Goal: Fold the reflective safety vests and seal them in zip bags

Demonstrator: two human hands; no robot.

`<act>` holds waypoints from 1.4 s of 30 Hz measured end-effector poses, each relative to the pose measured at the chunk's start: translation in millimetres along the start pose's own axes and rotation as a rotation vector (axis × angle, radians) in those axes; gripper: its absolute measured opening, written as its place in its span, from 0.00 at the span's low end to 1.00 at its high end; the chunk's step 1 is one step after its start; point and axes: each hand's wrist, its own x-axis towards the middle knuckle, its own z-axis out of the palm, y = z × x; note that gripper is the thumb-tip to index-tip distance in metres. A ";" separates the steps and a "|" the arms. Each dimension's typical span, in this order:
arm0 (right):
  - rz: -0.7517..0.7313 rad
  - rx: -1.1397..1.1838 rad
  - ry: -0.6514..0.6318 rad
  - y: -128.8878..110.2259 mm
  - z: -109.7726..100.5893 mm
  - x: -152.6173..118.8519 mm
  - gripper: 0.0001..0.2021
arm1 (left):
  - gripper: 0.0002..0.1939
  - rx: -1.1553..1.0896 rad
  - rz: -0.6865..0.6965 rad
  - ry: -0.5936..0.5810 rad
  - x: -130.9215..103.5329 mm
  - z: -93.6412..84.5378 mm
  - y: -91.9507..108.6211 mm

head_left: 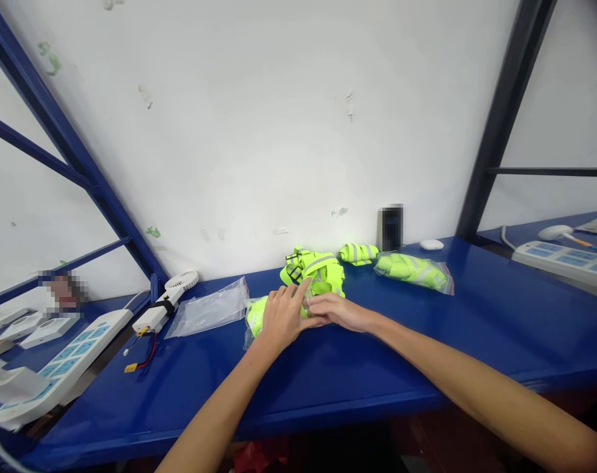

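A clear plastic bag with a neon yellow-green reflective item (255, 315) inside lies on the blue table, partly hidden by my hands. My left hand (286, 314) rests over the bag's right part, fingers bent and closed on it. Against the same bag, my right hand (338, 311) meets the left, its fingertips pressed together at the bag's right end. Just behind the hands is a loose heap of yellow-green reflective straps (322, 268) with black buckles. A rolled yellow-green strap (358, 253) and another filled bag (412, 270) lie farther right.
An empty clear bag (212, 307) lies left of my hands. Beyond it are a white fan (182, 281) and a white battery pack (153, 316) with wires. A dark device (391, 228) leans on the wall near a white case (431, 244). Power strips (71, 361) flank the table.
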 end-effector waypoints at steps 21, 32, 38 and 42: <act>-0.301 -0.552 0.174 10.7 -4.7 4.2 0.17 | 0.31 -0.649 -0.184 -0.780 47.6 -17.7 -58.0; -0.144 -0.436 0.210 12.9 -8.0 8.3 0.06 | 0.26 -1.118 -0.341 -0.695 23.4 11.0 -56.1; -0.200 -0.586 0.302 21.4 -10.3 13.1 0.03 | 0.24 -1.127 -0.394 -0.622 20.9 15.4 -54.1; -0.280 -0.677 0.433 27.0 -14.6 16.2 0.03 | 0.21 -1.167 -0.427 -0.515 19.9 14.7 -52.2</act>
